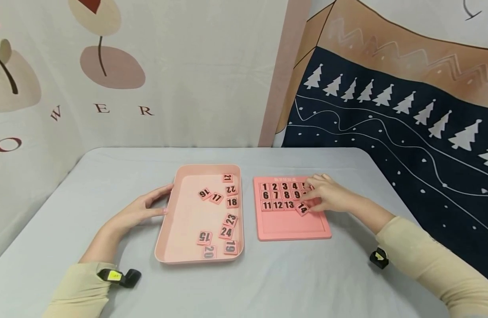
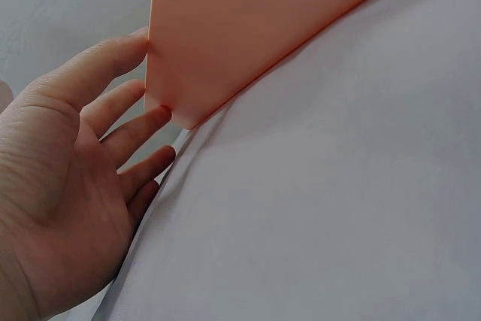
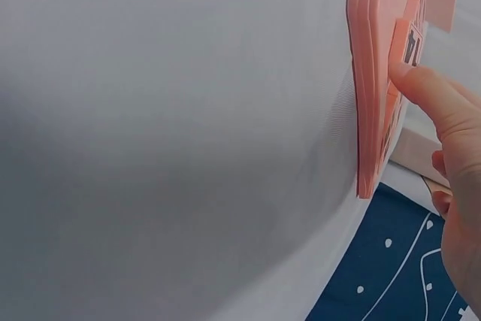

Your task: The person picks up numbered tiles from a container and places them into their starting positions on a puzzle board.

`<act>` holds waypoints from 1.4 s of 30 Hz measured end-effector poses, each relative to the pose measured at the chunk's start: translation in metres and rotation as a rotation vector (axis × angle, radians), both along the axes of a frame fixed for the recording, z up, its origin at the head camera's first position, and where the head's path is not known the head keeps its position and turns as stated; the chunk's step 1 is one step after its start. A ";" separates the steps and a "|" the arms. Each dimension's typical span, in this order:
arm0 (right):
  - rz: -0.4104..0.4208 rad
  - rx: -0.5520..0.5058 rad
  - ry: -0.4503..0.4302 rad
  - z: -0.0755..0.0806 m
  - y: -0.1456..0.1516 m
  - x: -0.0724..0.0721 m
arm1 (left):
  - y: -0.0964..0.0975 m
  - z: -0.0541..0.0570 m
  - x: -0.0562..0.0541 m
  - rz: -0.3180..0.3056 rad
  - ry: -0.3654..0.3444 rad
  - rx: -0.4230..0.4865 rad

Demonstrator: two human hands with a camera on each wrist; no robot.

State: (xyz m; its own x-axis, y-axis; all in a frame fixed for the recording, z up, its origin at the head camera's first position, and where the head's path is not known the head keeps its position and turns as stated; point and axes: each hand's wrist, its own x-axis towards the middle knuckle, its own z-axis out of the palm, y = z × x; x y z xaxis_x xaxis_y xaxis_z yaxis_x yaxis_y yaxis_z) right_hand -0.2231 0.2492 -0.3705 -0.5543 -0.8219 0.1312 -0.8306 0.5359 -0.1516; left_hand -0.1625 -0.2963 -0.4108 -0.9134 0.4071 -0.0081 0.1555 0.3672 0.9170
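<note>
My right hand (image 1: 327,194) pinches the number 14 tile (image 1: 302,209) between thumb and fingers, tilted over the pink puzzle board (image 1: 293,229). Rows of number tiles lie in the board's upper part, with 11, 12 and the 13 tile (image 1: 289,205) just left of the 14. The hand covers the right end of these rows. From the right wrist view, the thumb presses the edge of the held tile (image 3: 398,43). On the left, my left hand (image 1: 138,210) touches the side of a pink tray (image 1: 180,238), its fingers spread and relaxed against the wall (image 2: 225,35).
Several loose number tiles lie in the tray, among them the 16 (image 1: 204,194), 15 (image 1: 204,237) and 21 (image 1: 227,178), mostly toward its right side. Tray and board stand side by side on a table with a pale cloth (image 1: 283,282). Printed curtains (image 1: 212,88) hang behind.
</note>
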 end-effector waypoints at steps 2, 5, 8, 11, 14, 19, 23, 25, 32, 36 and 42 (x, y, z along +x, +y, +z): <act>0.003 0.008 0.010 0.000 0.000 0.000 | 0.000 0.000 0.000 -0.001 0.003 0.002; 0.006 0.027 0.025 -0.001 0.000 -0.001 | -0.001 -0.001 -0.001 -0.005 0.007 0.004; 0.008 0.045 0.043 -0.002 -0.002 -0.002 | -0.002 -0.003 -0.002 -0.014 0.006 0.016; 0.007 0.035 0.062 -0.003 -0.003 -0.002 | -0.003 -0.005 -0.003 -0.026 0.008 0.031; 0.009 0.009 0.088 -0.004 -0.003 -0.002 | -0.003 -0.005 -0.003 -0.027 0.007 0.040; 0.004 -0.035 0.109 -0.006 -0.002 -0.003 | -0.002 -0.004 -0.002 -0.024 0.008 0.033; -0.001 -0.064 0.111 -0.007 -0.001 -0.001 | -0.002 -0.003 -0.002 -0.020 0.012 0.022; -0.001 -0.075 0.111 -0.007 -0.001 0.000 | -0.002 -0.002 -0.002 -0.020 0.011 0.020; -0.021 -0.095 0.088 -0.010 -0.001 0.003 | -0.002 -0.002 -0.001 -0.024 0.006 0.030; -0.049 -0.081 0.059 -0.011 -0.003 0.005 | -0.002 -0.003 -0.001 -0.023 0.004 0.032; -0.066 -0.087 0.034 -0.012 -0.005 0.007 | -0.001 -0.002 -0.001 -0.021 0.009 0.027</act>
State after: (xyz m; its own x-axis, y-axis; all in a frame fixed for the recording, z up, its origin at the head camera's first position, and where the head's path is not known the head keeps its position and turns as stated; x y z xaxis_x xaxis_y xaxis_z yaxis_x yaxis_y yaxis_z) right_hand -0.2161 0.2437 -0.3825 -0.6010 -0.7683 0.2200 -0.7992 0.5760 -0.1719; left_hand -0.1633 -0.2978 -0.4124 -0.9047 0.4259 0.0114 0.1711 0.3388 0.9252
